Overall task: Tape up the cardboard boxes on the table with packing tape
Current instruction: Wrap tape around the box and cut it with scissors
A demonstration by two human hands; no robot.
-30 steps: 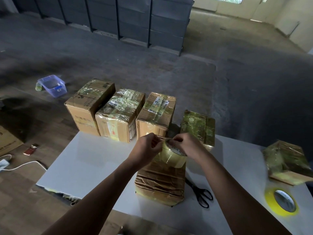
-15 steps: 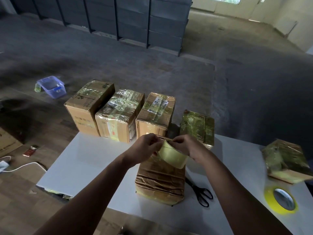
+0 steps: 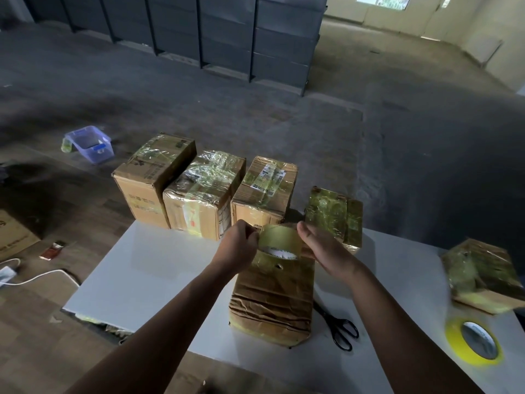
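Note:
A crumpled brown cardboard box (image 3: pixel 272 302) lies in the middle of the white table (image 3: pixel 159 268). Over its far end I hold a roll of clear yellowish packing tape (image 3: pixel 279 241) between both hands. My left hand (image 3: pixel 240 245) pinches the tape at the roll's left side. My right hand (image 3: pixel 321 247) grips the roll's right side. Three taped boxes (image 3: pixel 204 191) stand in a row just beyond the table's far edge, a fourth taped box (image 3: pixel 335 217) sits behind my right hand, and another taped box (image 3: pixel 483 274) lies at the right.
Black scissors (image 3: pixel 338 328) lie right of the crumpled box. A yellow tape roll (image 3: pixel 471 341) sits at the table's right front. On the floor at left are a clear plastic tub (image 3: pixel 89 143), a white cable (image 3: pixel 37 280) and a flat cardboard sheet (image 3: pixel 14 237).
The tape roll has turned in my hands and sits lower, close over the far end of the crumpled box. Both hands stay on it.

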